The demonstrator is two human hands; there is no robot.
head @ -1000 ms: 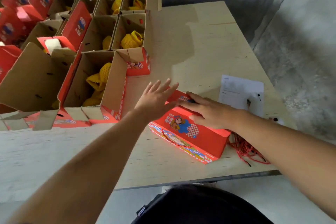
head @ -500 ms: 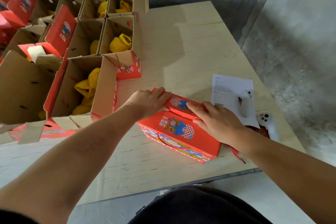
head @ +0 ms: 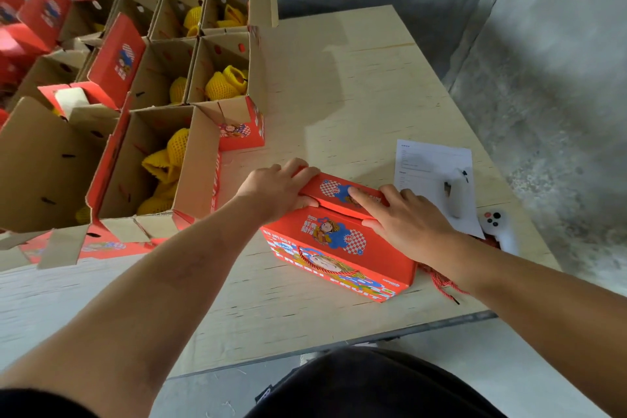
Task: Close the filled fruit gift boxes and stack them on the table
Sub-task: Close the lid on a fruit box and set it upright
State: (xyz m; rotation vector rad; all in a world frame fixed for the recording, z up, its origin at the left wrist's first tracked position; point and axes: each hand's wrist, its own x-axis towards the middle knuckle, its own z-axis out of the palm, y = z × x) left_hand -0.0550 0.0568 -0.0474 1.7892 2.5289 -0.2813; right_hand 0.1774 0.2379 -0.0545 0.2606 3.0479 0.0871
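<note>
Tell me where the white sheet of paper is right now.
The sheet of paper lies flat on the table toward its right edge, just beyond the right hand, with a white controller beside it.

Glossy red printed cardboard box (head: 339, 244) under the fingers (head: 364, 195); beyond them, pale matt plywood table (head: 339, 95); rough grey concrete wall (head: 559, 61).

Soft, even daylight filled the room; the open boxes (head: 217, 78) threw faint shadows rightward across the table (head: 339, 95). Wide-angle bending curved its edges, and the near forearms were slightly blurred.
</note>
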